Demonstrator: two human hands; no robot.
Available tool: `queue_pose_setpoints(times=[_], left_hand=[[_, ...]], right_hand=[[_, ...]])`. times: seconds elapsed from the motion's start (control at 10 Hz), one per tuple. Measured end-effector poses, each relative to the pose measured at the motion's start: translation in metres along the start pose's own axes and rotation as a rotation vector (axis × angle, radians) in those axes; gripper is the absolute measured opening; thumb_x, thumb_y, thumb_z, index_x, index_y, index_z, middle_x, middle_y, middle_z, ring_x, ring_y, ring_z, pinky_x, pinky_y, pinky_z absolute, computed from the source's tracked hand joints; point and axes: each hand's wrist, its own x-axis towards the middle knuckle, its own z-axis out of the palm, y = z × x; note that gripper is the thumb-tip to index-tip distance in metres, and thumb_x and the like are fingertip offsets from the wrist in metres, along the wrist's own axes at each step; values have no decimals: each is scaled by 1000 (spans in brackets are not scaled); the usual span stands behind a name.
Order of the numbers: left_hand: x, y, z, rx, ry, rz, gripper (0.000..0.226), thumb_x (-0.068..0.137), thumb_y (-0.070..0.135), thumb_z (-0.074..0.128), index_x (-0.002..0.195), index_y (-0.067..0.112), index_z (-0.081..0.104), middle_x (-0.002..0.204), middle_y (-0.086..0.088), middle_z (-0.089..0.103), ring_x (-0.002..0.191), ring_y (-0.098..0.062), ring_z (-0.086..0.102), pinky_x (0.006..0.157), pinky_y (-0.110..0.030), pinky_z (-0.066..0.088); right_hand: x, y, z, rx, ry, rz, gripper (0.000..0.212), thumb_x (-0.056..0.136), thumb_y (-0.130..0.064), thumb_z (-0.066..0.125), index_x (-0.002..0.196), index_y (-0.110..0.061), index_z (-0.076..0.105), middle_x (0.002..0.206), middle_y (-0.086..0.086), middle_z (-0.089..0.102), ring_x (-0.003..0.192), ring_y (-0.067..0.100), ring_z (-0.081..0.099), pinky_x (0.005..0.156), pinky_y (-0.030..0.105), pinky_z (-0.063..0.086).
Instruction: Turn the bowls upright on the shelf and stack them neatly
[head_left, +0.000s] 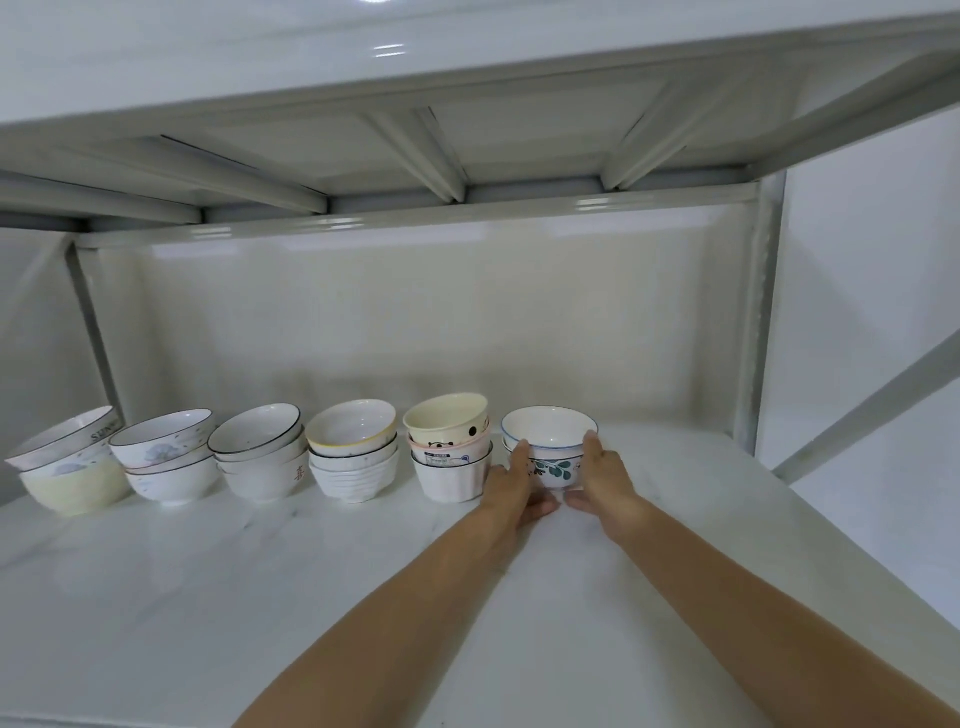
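Several stacks of upright bowls stand in a row along the back of the white shelf (260, 597). At the right end is a short stack topped by a blue-rimmed bowl (549, 431) nested in a bowl with a green leaf pattern (553, 467). My left hand (511, 486) presses its left side and my right hand (602, 475) its right side, thumbs near the base. Beside it on the left stands a stack topped by a cream dotted bowl (448, 415).
Further left are stacks topped by a yellow-rimmed bowl (352, 426), a black-rimmed bowl (255, 428), a flower-print bowl (162, 431) and a tilted lettered bowl (65, 439). An upper shelf (467, 130) hangs overhead. A metal upright (763, 312) bounds the right side.
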Motion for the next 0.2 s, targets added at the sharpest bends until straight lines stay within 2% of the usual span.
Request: queue_pose_setpoints(times=[0.1, 0.2], left_hand=[[-10, 0, -10, 29, 11, -17, 49, 97, 34, 49, 134, 3, 39, 104, -12, 57, 67, -25, 63, 73, -36, 61], [-26, 3, -22, 83, -23, -52, 53, 97, 23, 50, 143, 7, 28, 108, -10, 49, 69, -23, 62, 73, -38, 61]], right_hand=[[-8, 1, -8, 45, 115, 45, 56, 98, -50, 34, 123, 1, 40, 106, 15, 54, 63, 26, 60, 52, 34, 54], [-21, 2, -16, 86, 168, 53, 47, 101, -42, 35, 115, 2, 44, 77, 10, 48, 55, 20, 50, 44, 29, 44]])
